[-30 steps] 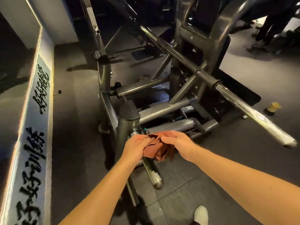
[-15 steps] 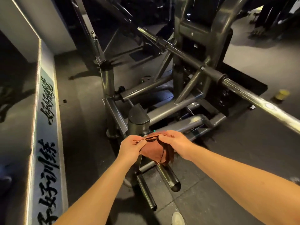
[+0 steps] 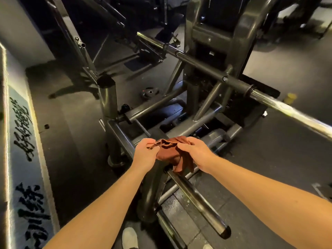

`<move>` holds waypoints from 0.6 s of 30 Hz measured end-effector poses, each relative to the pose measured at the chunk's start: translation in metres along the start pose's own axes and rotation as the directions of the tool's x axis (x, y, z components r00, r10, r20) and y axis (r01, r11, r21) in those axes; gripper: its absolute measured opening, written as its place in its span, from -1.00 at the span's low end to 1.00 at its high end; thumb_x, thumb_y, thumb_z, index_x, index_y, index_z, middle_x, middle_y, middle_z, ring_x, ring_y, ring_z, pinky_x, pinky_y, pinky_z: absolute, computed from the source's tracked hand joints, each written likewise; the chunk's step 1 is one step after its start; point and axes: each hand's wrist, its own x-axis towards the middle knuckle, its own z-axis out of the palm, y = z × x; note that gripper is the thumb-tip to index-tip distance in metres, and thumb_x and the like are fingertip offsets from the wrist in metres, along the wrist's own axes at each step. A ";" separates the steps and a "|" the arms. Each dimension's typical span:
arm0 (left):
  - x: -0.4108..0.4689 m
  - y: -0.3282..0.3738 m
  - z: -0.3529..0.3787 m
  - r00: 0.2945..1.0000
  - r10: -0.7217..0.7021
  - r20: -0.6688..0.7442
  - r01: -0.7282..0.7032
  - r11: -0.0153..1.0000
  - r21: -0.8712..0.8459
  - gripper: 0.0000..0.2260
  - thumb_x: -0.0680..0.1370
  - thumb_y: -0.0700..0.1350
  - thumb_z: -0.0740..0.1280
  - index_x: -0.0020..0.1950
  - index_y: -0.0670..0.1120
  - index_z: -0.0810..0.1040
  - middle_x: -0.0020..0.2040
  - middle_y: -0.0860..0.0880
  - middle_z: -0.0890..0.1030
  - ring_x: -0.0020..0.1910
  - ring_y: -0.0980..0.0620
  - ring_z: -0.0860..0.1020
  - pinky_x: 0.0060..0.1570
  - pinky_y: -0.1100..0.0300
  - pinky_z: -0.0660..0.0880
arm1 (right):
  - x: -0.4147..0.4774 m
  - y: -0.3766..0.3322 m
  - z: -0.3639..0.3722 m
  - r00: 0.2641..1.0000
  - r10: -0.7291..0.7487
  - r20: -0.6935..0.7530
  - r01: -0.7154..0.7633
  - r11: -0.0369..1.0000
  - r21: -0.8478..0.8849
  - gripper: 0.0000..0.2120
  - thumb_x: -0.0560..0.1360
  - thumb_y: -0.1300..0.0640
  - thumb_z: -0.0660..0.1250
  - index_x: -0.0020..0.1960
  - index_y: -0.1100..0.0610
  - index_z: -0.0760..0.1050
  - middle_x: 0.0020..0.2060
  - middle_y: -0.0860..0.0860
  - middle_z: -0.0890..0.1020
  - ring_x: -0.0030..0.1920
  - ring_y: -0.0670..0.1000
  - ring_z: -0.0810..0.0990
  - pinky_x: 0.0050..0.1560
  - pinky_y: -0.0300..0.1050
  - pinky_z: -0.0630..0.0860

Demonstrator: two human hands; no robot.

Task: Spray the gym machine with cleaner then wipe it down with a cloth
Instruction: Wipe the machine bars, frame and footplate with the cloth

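Cloth (image 3: 169,155) droops lower now, pinched between left hand (image 3: 145,154) and right hand (image 3: 196,151) fingers (image 3: 183,145).

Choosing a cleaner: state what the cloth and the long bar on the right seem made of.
The cloth looks like soft matte fabric, rust-brown: it crumples and hangs in folds. The long bar looks like polished or chromed steel: bright mirror-like glare runs along it.

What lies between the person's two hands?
A crumpled rust-brown cloth, gripped by both the left hand and the right hand, as the head view shows.
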 end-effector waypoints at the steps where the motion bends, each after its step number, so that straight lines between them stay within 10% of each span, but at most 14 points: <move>1: 0.015 -0.007 -0.002 0.999 0.017 0.028 -0.017 1.000 -0.001 -0.84 0.56 -0.20 0.44 0.11 -0.02 0.61 0.07 -0.04 0.64 0.09 -0.02 0.61 0.22 0.01 0.56 | 0.004 -0.001 0.007 0.998 0.000 -0.056 0.001 1.000 0.010 -0.80 0.56 0.14 0.46 0.17 0.09 0.62 0.01 0.08 0.75 0.08 0.10 0.73 0.21 0.14 0.63; 5: 0.065 -0.027 -0.009 0.966 0.169 0.196 -0.199 0.969 0.145 -0.67 0.58 -0.15 0.46 0.34 -0.06 0.57 0.26 -0.03 0.54 0.19 -0.02 0.54 0.25 0.12 0.48 | -0.002 -0.008 0.031 0.933 0.042 -0.357 -0.012 0.996 0.088 -0.90 0.56 0.14 0.45 0.07 0.11 0.61 -0.01 0.13 0.73 0.08 0.16 0.71 0.20 0.17 0.62; 10: 0.092 -0.039 -0.012 0.842 0.245 0.480 -0.419 0.858 0.297 -0.54 0.56 -0.12 0.50 0.45 -0.05 0.51 0.38 -0.04 0.48 0.43 -0.08 0.36 0.39 0.07 0.37 | -0.028 -0.011 0.065 0.766 -0.019 -0.643 0.069 0.996 0.052 -0.98 0.65 0.14 0.33 0.05 0.05 0.54 -0.14 -0.08 0.65 -0.25 -0.19 0.63 -0.35 -0.40 0.47; 18: 0.100 -0.038 -0.025 0.754 0.324 0.571 -0.562 0.768 0.307 -0.63 0.62 -0.10 0.41 0.42 -0.08 0.52 0.37 -0.04 0.51 0.39 -0.08 0.35 0.36 -0.01 0.40 | -0.005 0.007 0.117 0.669 0.090 -0.738 0.004 0.992 0.125 -0.86 0.63 0.10 0.33 -0.06 -0.11 0.54 -0.06 -0.05 0.66 0.05 0.07 0.65 0.07 -0.03 0.56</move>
